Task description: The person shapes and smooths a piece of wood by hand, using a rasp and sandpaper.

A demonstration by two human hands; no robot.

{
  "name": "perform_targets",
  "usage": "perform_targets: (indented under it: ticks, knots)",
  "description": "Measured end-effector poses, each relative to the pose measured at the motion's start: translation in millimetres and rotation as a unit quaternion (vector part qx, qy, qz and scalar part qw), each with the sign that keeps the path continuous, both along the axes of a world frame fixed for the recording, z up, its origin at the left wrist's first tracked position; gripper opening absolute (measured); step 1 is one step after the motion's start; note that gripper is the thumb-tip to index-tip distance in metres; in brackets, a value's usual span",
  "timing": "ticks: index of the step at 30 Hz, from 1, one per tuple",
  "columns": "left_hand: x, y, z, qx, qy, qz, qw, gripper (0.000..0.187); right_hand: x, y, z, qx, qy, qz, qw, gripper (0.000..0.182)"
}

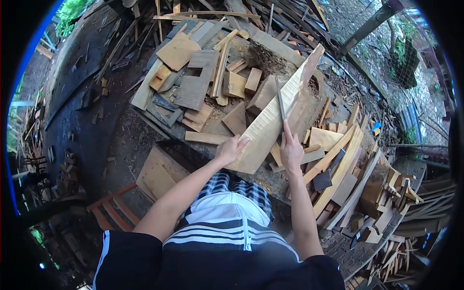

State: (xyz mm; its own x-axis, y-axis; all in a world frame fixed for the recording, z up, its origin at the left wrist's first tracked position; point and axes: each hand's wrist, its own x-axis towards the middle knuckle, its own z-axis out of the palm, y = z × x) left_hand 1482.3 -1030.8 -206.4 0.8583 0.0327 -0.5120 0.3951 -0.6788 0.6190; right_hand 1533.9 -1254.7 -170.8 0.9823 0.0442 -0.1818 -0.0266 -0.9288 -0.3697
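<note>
Left hand (232, 150) pinches a wooden board (258, 145), likely steadying it. Right hand (292, 151) clasps a slim tool (280, 100) pointing ahead across it.

Left hand (233, 151) grips the left edge of a long, tapered board (263, 133), slanted over a cluttered table (220, 115). Right hand (292, 151) holds a thin tool (281, 101), index finger along it; tool overlies board face, contact unclear. Wood blocks (235, 85) beyond; red slats (112, 196) lower left.
</note>
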Motion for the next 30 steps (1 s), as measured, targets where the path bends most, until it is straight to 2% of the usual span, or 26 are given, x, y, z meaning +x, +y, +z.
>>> perform_targets:
  ticks: [1, 3, 5, 8, 10, 15, 17, 23, 25, 26, 30]
  knots:
    - [-4, -2, -2, -0.005, 0.003, 0.005, 1.000, 0.070, 9, -2, -4, -0.005, 0.003, 0.005, 1.000, 0.045]
    - [2, 2, -3, -0.009, 0.011, -0.018, 1.000, 0.075, 54, -1, -14, 0.008, -0.100, -0.006, 0.995, 0.046]
    - [4, -2, -1, -0.032, 0.021, -0.017, 0.999, 0.075, 64, 1, -17, 0.000, -0.115, -0.010, 0.993, 0.046]
    - [5, -1, 7, 0.006, 0.026, -0.014, 1.000, 0.070, 41, 1, -16, 0.007, -0.114, 0.002, 0.993, 0.047]
    - [5, -1, 13, 0.008, 0.029, -0.008, 1.000, 0.070, 17, 0, -11, 0.002, -0.064, 0.011, 0.998, 0.049]
    - [0, -6, 7, 0.036, -0.013, 0.004, 0.999, 0.068, 60, -8, -11, 0.015, -0.048, 0.001, 0.999, 0.047]
    - [6, -4, 10, 0.024, 0.021, -0.015, 0.999, 0.069, 85, -7, -16, -0.015, -0.103, -0.004, 0.995, 0.045]
    - [4, -6, 10, 0.039, 0.008, 0.006, 0.999, 0.071, 49, -7, -18, 0.006, -0.109, 0.007, 0.994, 0.044]
    - [6, -6, 10, 0.038, 0.018, 0.005, 0.999, 0.069, 41, -11, -14, -0.017, -0.061, 0.015, 0.998, 0.044]
    - [9, -6, 14, 0.041, 0.025, 0.000, 0.999, 0.069, 50, -14, -17, 0.000, -0.115, 0.029, 0.993, 0.045]
    - [8, -7, 12, 0.033, 0.020, -0.008, 0.999, 0.067, 98, -13, -20, -0.029, -0.108, 0.009, 0.994, 0.046]
